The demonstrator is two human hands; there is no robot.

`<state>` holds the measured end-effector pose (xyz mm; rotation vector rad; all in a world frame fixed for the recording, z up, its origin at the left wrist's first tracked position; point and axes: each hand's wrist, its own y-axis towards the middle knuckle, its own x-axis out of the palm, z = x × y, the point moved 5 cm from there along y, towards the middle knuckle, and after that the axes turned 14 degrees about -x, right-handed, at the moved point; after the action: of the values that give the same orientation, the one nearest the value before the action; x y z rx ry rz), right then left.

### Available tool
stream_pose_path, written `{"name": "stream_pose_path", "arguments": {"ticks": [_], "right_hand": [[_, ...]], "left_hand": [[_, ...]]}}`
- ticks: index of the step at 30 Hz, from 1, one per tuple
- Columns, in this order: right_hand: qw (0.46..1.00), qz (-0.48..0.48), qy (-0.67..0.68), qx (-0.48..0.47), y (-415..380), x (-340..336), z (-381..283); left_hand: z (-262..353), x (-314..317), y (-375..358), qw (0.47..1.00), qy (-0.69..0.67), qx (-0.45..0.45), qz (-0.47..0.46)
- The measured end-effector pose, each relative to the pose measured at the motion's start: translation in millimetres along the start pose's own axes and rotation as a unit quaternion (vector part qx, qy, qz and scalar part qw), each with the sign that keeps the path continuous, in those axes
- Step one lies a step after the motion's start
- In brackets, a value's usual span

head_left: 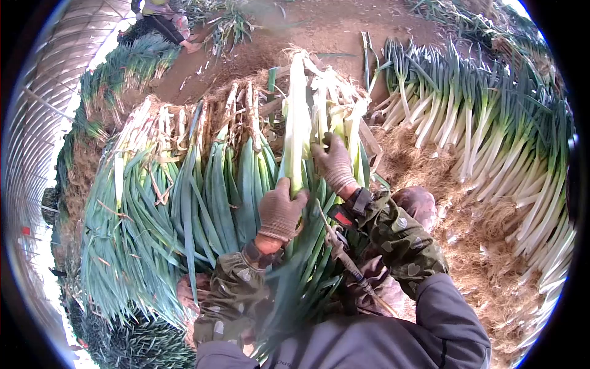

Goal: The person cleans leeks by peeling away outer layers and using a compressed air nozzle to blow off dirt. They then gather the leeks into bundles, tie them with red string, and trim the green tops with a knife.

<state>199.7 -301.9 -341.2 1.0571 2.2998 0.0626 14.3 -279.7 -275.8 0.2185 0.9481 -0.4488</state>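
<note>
A thick leek (pixel 297 117) stands with its pale shank and root end pointing away from me. My left hand (pixel 279 212), in a brown knitted glove, is closed around it where the white turns green. My right hand (pixel 335 163), gloved the same way, is just to the right, with thumb and forefinger apart. Its fingertips lie against pale, loose outer leaves (pixel 338 117) of the neighbouring leeks; I see nothing firmly gripped there. Long green leaves hang down between my forearms, partly blurred. A thin stick-like tool (pixel 347 261) with wrapped parts lies slanting by my right forearm.
Unpeeled leeks (pixel 135 203) with dry brown root ends lie in a row to the left. Clean white-stemmed leeks (pixel 485 135) line the right side. Fibrous root waste (pixel 430 160) covers the ground at right. Another person (pixel 166 18) is at the far upper left, near a curved greenhouse wall (pixel 43 104).
</note>
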Motion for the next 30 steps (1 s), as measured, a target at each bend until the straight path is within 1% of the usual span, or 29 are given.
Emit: {"name": "stream_pose_path", "arguments": {"ticks": [1, 2, 3, 4, 5, 6, 7, 9, 10, 11, 12, 13, 14, 15, 16, 17, 18, 20, 21, 22, 24, 25, 26, 27, 28, 30], "right_hand": [[0.996, 0.082, 0.013, -0.031, 2, -6, -4], [0.987, 0.028, 0.156, 0.002, 3, 1, -2], [0.954, -0.026, 0.295, 0.036, 3, -1, -14], [0.898, -0.078, 0.426, 0.071, 1, 0, -21], [0.906, -0.097, 0.410, 0.032, 4, 1, -20], [0.924, -0.092, 0.371, 0.018, 7, 0, -15], [0.893, -0.057, 0.442, 0.066, 9, -6, -13], [0.806, 0.014, 0.571, 0.158, 13, -18, -10], [0.795, 0.023, 0.590, 0.142, 17, -22, -11], [0.798, -0.011, 0.584, 0.146, 15, -26, -19], [0.800, -0.046, 0.579, 0.150, 12, -28, -29], [0.807, -0.071, 0.564, 0.162, 7, -18, -31], [0.800, -0.102, 0.576, 0.138, 0, -16, -40], [0.783, -0.122, 0.596, 0.130, -6, -14, -46], [0.765, -0.142, 0.616, 0.124, -11, -12, -51], [0.758, -0.159, 0.620, 0.127, -14, -12, -56], [0.757, -0.168, 0.617, 0.133, -16, -8, -54], [0.738, -0.201, 0.625, 0.157, -21, -11, -62], [0.725, -0.209, 0.637, 0.159, -23, -15, -67], [0.709, -0.213, 0.649, 0.175, -25, -16, -70], [0.706, -0.219, 0.645, 0.194, -27, -15, -66], [0.701, -0.224, 0.645, 0.206, -30, -14, -64], [0.696, -0.230, 0.645, 0.217, -32, -12, -64], [0.691, -0.237, 0.644, 0.225, -34, -11, -64], [0.687, -0.243, 0.644, 0.233, -34, -11, -65], [0.683, -0.239, 0.649, 0.236, -37, -11, -69]], "left_hand": [[-3, 1, 1, 0.998, 0.056, 0.013, 0.029], [-6, 2, -1, 0.997, 0.067, 0.021, 0.023], [-7, 2, -6, 0.996, 0.078, 0.031, 0.017], [-6, 3, -13, 0.995, 0.089, 0.040, 0.007], [-4, 6, -22, 0.996, 0.072, 0.048, -0.028], [0, 11, -33, 0.985, 0.145, 0.073, -0.050], [7, 9, -37, 0.977, 0.162, 0.090, -0.101], [8, 8, -31, 0.949, 0.201, 0.132, -0.206], [9, 3, -10, 0.950, 0.143, 0.086, -0.266], [0, 2, 19, 0.968, 0.008, 0.061, -0.245], [21, -16, 40, 0.951, -0.081, -0.092, -0.285], [39, -31, 65, 0.958, -0.121, -0.097, -0.242], [42, -30, 98, 0.945, -0.196, -0.070, -0.251], [52, -24, 125, 0.904, -0.337, -0.014, -0.262], [68, -31, 142, 0.883, -0.327, -0.040, -0.334], [86, -32, 147, 0.881, -0.382, -0.013, -0.278], [92, -30, 155, 0.870, -0.364, -0.007, -0.332], [101, -21, 170, 0.835, -0.324, 0.003, -0.444], [101, -13, 176, 0.846, -0.320, 0.000, -0.427], [96, -9, 184, 0.845, -0.297, -0.010, -0.445], [87, -13, 209, 0.886, -0.153, 0.010, -0.438], [89, -22, 215, 0.909, -0.116, -0.001, -0.399], [73, -20, 236, 0.917, -0.150, -0.030, -0.369], [81, -34, 240, 0.925, -0.033, -0.019, -0.379], [89, -46, 244, 0.919, 0.085, -0.007, -0.384], [96, -48, 267, 0.930, 0.159, 0.096, -0.316]]}}
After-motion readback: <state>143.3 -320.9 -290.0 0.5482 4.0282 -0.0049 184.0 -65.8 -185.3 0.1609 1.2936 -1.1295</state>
